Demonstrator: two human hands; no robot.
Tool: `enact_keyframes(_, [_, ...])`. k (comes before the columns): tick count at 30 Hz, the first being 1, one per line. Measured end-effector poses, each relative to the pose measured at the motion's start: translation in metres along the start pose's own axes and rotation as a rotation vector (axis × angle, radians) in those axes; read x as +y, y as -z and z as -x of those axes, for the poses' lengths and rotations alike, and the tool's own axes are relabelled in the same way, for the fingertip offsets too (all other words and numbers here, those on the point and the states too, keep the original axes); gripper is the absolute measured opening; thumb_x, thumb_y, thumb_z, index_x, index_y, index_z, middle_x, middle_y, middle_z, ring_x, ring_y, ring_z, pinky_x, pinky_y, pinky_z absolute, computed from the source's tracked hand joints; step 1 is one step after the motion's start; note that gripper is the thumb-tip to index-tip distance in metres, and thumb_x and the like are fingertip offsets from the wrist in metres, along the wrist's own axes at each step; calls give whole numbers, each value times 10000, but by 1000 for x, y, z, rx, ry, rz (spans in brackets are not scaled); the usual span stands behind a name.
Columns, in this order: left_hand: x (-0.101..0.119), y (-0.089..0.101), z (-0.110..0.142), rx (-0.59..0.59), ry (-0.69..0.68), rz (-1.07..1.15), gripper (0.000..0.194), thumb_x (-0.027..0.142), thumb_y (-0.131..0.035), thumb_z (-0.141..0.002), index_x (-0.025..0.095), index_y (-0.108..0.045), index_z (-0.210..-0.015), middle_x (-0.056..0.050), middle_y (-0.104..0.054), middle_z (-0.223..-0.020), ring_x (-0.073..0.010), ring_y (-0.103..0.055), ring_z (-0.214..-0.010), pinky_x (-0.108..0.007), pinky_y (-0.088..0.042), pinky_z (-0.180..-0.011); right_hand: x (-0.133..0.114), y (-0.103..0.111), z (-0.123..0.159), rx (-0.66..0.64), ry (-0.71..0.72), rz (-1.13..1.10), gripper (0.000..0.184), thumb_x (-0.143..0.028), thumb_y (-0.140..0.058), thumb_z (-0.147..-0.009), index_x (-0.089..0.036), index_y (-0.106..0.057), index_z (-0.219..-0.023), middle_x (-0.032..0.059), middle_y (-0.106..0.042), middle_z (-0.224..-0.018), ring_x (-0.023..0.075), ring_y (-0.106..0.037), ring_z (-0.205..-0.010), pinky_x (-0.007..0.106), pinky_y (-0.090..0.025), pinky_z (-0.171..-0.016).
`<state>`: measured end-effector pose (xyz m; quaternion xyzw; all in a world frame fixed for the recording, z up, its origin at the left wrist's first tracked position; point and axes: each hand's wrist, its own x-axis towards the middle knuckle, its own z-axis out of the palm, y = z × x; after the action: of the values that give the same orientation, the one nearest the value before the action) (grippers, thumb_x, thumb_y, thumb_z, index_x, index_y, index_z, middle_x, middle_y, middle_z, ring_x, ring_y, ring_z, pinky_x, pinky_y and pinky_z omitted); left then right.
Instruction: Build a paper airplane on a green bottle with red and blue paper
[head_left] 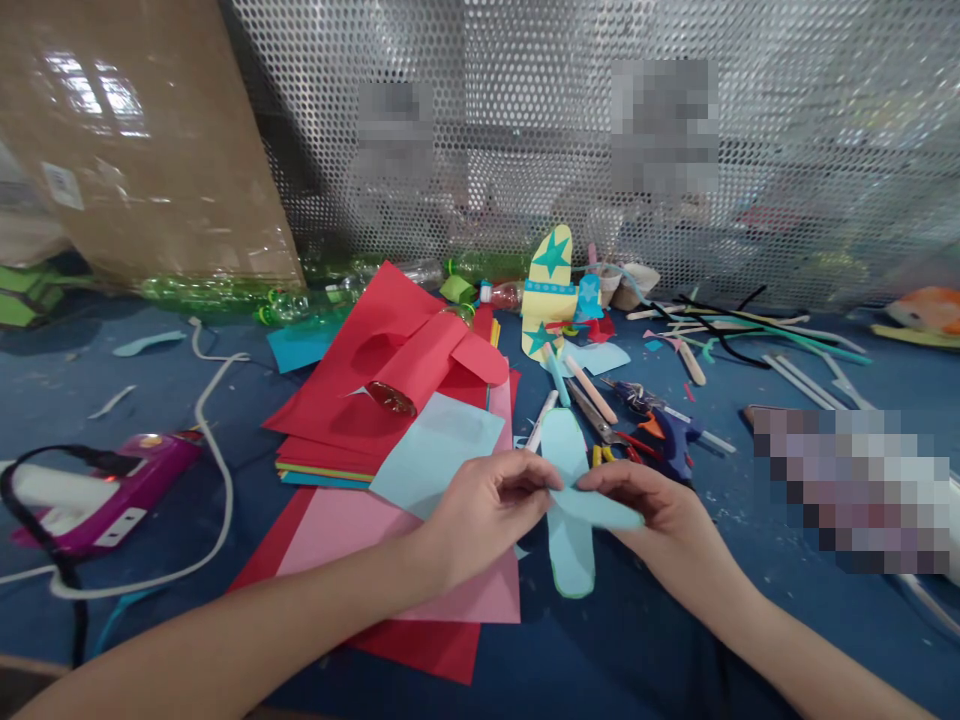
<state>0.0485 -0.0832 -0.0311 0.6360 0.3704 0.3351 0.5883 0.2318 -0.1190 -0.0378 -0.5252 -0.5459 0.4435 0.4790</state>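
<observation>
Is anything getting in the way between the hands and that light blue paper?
Nothing visible does. The left hand and the right hand are both touching the crossed, pale blue paper strips with rounded ends. The red paper-covered tube lies farther back, to the left, not between them.

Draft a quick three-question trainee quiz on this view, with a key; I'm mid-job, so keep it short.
1. What colour is the cut paper at the fingertips of the left hand and right hand? a) pink; b) light blue; c) yellow
2. True or false: the right hand is holding the glue gun.
3. Fill in: the yellow shape beyond the hands is decorated with teal ____.

Key: 1. b; 2. False, it lies on the table; 3. stars
</observation>
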Motion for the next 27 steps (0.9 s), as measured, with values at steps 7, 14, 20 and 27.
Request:
enact_keyframes(7, [-2,0,-2,-34,142,115,81,184,-639,-738,140,-620,-804,-4,-608,-717,-114,-562,-650,-230,-427,-612,3,-1,2,-42,-64,25,115,-318,-705,-714,-216,-669,-752,13,-697,-706,163,-659,-667,250,-540,-622])
enact_keyframes(14, [-5,0,-5,-52,162,137,162,171,-641,-729,134,-632,-887,-71,-670,-882,-179,-626,-827,-315,-470,-812,11,-2,0,-57,-111,-35,183,-374,-705,-726,-217,-652,-803,38,-716,-780,198,-677,-757,325,-551,-742])
enact_keyframes(20, [-4,3,-5,-17,95,80,147,222,-639,-772,144,-604,-891,-72,-668,-888,-194,-628,-853,-331,-474,-810,8,-2,1,-66,-53,5,167,-350,-680,-765,-226,-637,-869,28,-699,-779,193,-675,-773,315,-560,-745])
enact_keyframes(27, [2,1,1,25,43,52,225,200,-612,-805,213,-463,-974,2,-645,-786,-133,-613,-715,-248,-465,-669,3,1,7,-27,116,171,64,-225,-653,-773,-235,-636,-833,18,-681,-824,162,-664,-740,246,-555,-692])
